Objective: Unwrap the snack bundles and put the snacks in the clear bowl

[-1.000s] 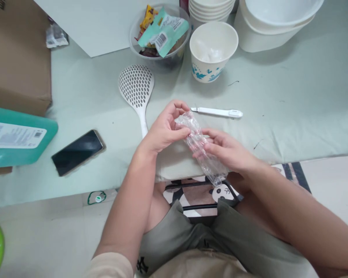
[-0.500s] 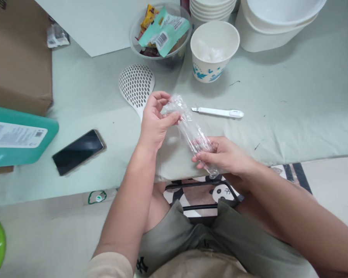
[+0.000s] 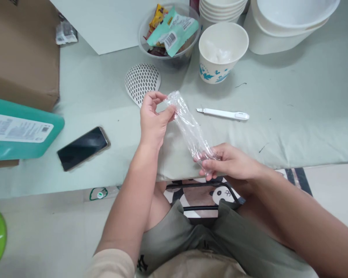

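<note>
A crinkled clear plastic wrapper is stretched slantwise between my hands, just above the near side of the table. My left hand pinches its upper end between thumb and fingers. At the lower end, my right hand grips it with the thumb on top; whether anything lies inside the folds cannot be made out. Behind my left hand rests a white slotted skimmer, its handle hidden by the hand and forearm. To the right of the wrapper lies a white utility knife with its blade tip showing.
A paper cup with clear plastic inside stands beyond the knife. Farther back are a clear bowl of packaged snacks, stacked cups and white tubs. At left are a phone, a teal container and a cardboard box.
The wrapper is pulled straighter and longer between my hands. My right hand has moved slightly down, now covering its lower end. The view has shifted a little.
</note>
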`<state>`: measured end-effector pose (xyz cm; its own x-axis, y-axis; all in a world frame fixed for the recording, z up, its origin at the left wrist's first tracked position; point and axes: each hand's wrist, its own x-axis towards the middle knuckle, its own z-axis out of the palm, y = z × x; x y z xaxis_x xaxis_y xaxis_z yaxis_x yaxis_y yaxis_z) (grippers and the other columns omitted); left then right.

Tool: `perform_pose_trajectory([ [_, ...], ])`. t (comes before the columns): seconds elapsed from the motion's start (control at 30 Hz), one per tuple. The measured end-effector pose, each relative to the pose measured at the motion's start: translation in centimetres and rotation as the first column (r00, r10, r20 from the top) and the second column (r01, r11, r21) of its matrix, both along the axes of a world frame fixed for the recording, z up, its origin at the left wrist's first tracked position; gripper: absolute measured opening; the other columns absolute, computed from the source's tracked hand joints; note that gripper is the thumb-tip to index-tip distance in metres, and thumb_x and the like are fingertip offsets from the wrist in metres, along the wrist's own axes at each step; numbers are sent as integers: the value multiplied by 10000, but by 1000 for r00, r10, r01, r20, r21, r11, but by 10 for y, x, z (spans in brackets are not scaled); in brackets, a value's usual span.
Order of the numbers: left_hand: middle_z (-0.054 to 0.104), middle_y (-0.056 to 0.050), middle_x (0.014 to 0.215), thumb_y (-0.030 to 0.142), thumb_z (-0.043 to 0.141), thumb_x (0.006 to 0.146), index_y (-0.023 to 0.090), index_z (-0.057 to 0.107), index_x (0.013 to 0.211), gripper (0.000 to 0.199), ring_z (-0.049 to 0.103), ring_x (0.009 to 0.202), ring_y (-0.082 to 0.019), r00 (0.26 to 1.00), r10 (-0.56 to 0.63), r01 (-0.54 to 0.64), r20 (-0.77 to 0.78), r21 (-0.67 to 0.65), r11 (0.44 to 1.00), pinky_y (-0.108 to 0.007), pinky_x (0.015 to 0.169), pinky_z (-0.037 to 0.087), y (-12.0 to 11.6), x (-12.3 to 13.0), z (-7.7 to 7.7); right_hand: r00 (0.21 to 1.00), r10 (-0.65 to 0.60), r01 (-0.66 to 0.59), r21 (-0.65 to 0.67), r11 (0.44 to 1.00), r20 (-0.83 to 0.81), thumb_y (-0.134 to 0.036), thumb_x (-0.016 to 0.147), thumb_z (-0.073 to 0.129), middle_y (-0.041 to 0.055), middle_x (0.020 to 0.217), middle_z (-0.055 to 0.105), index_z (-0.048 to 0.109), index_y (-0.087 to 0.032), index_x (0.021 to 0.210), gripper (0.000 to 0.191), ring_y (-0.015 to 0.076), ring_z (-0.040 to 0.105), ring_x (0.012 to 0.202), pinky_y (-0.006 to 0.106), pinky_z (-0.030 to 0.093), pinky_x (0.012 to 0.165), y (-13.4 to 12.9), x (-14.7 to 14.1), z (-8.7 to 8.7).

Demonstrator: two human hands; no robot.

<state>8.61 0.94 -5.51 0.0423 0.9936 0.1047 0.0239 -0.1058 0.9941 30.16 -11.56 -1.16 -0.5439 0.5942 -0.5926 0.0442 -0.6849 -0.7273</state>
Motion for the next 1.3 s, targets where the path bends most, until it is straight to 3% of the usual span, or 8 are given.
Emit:
perform_pose_trajectory([
  [0.33, 596, -30, 1134, 627, 908, 674, 258, 543, 992, 608, 616, 711, -87, 999, 50, -50, 6, -27, 998, -248, 586, 571, 0, 3, 1, 974, 203, -194, 94, 977, -104, -672, 868, 719, 68, 799, 775, 768, -117, 1025, 578, 118, 714, 739, 224, 565, 697, -3, 6, 0],
  [0.47, 598, -33, 1139, 581, 905, 702, 253, 537, 995, 573, 631, 721, -90, 998, 64, -64, -1, -32, 997, -242, 591, 572, -2, 3, -1, 979, 169, -148, 177, 973, -112, -693, 896, 675, 64, 803, 756, 765, -117, 1075, 609, 111, 675, 712, 225, 529, 663, -5, 7, 0],
  [0.63, 585, -33, 1173, 498, 852, 790, 269, 541, 1041, 460, 654, 730, -95, 998, 29, -30, -53, -8, 1000, -266, 625, 589, -2, -1, -6, 984, 168, -138, 343, 929, -60, -692, 961, 581, 2, 613, 611, 781, -111, 1039, 620, 89, 520, 582, 231, 393, 567, -4, 8, 0],
  [0.93, 607, -54, 1171, 555, 844, 787, 257, 556, 1044, 488, 662, 754, -116, 997, 38, -38, -69, 3, 999, -286, 654, 585, 0, 0, -8, 986, 160, -134, 338, 932, -50, -691, 944, 607, -1, 654, 583, 773, -128, 1005, 590, 102, 568, 612, 234, 439, 585, -2, 10, 2],
  [1.07, 604, -49, 1168, 476, 814, 836, 256, 593, 1063, 386, 637, 731, -101, 990, 45, -43, -132, 24, 999, -277, 654, 573, -2, 1, -8, 986, 152, -117, 374, 920, -66, -679, 962, 589, -11, 619, 562, 777, -127, 1016, 586, 93, 514, 586, 232, 399, 564, -3, 11, 2],
  [1.17, 598, -49, 1180, 343, 758, 875, 273, 651, 1085, 246, 660, 879, -151, 967, 76, -58, -244, 79, 995, -306, 746, 593, -5, 2, -6, 990, 128, -91, 419, 903, -61, -669, 964, 593, -10, 633, 557, 793, -136, 985, 570, 88, 457, 592, 244, 360, 573, -4, 10, 4],
  [1.3, 574, -85, 1318, 309, 733, 875, 289, 722, 1095, 220, 597, 1265, -281, 922, 121, -29, -367, 248, 968, -460, 1076, 540, -12, 4, 7, 995, 59, -25, 399, 917, -74, -691, 926, 635, 6, 664, 561, 805, -137, 958, 580, 101, 455, 626, 268, 348, 597, -7, 10, 8],
])
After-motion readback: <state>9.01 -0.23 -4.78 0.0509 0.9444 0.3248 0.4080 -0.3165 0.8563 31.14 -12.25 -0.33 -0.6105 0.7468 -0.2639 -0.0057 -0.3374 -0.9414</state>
